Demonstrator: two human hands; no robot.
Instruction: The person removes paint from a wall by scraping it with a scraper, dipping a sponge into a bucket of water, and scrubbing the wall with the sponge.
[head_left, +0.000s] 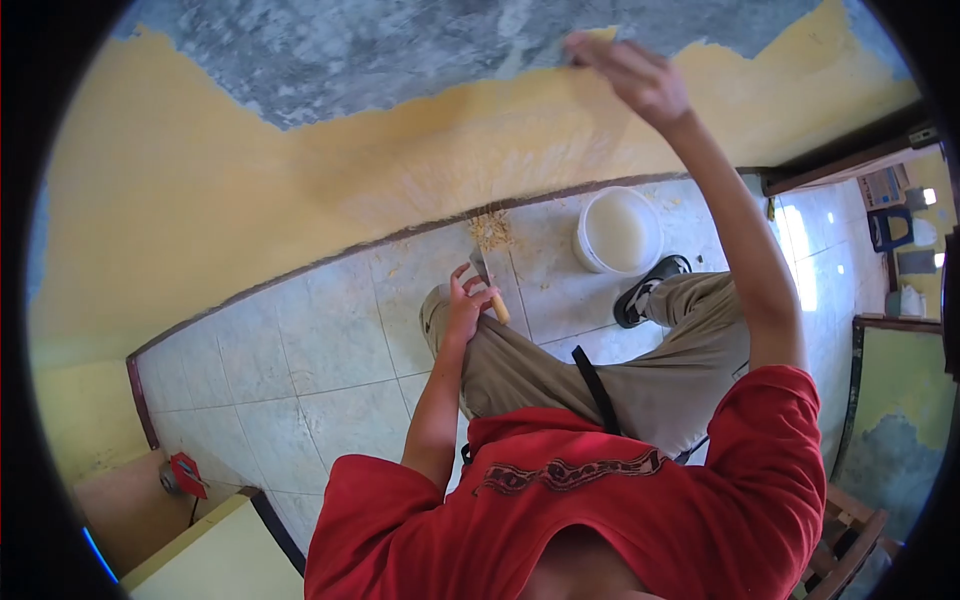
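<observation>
My left hand [468,305] rests by my knee with its fingers closed round a scraper [499,306] that has a wooden handle and a metal blade. Up at the wall [380,150], my right hand [635,80] is at the edge where yellow paint meets bare grey plaster. Its fingers are blurred, and whether they hold anything is unclear. Yellow paint flakes [491,230] lie on the floor at the wall's foot. To their right stands a white bucket [619,230] with whitish contents.
Pale tiles [340,420] cover the floor. My shoe [640,295] is just below the bucket. At the lower left are a red object [188,475] and a pale surface with a dark edge [200,550]. A doorway [850,165] opens at the right, beside a wooden item [850,540] lower down.
</observation>
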